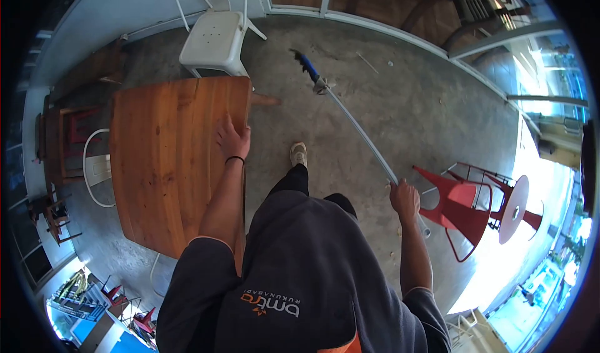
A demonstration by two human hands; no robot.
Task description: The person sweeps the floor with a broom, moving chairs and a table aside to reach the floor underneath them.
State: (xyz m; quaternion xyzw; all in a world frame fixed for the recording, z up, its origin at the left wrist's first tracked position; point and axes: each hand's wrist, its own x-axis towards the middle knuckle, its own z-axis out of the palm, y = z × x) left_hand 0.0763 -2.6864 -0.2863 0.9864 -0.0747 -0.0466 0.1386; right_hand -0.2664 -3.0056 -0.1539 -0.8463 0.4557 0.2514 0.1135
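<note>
My right hand is closed around the upper end of a long pale mop handle. The handle slants away across the concrete floor to a blue mop head resting on the ground. My left hand lies flat on the right edge of a square wooden table, fingers spread, with a dark band at the wrist. My foot in a light shoe stands on the floor between the table and the handle.
A white metal chair stands just beyond the table. Red metal chairs and a small round table are at the right. More chairs sit at the far left, by the wall. Glass doors line the back.
</note>
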